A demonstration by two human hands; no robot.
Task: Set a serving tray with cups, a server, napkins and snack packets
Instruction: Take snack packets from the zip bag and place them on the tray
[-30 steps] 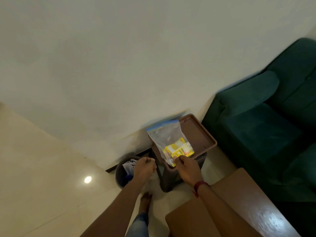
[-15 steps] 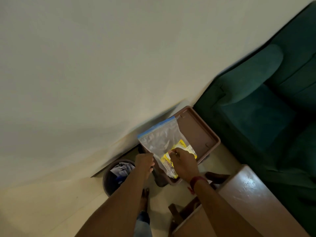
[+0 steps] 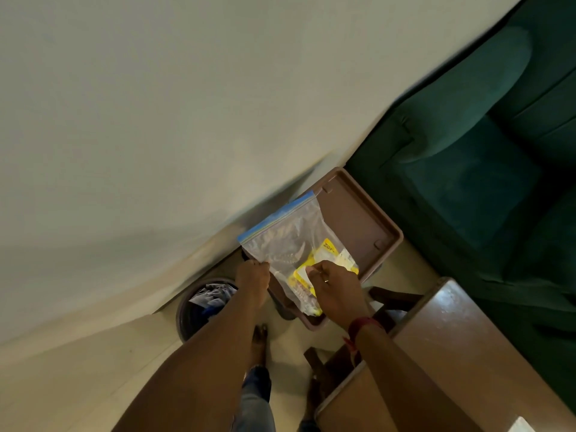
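A brown plastic serving tray sits on a small dark stool by the wall. A clear zip bag with a blue seal strip lies across the tray's near half. Yellow snack packets show through the bag. My right hand pinches the bag's lower part over the packets. My left hand is closed on the bag's left edge. No cups, server or napkins are in view.
A dark waste bin with crumpled paper stands left of the stool against the wall. A green sofa fills the right side. A glossy brown table is at the lower right. My feet are on the pale floor below.
The camera has tilted and moved closer. My right hand has slid up the bag over the packets, and my left hand has come onto the bag's left edge.
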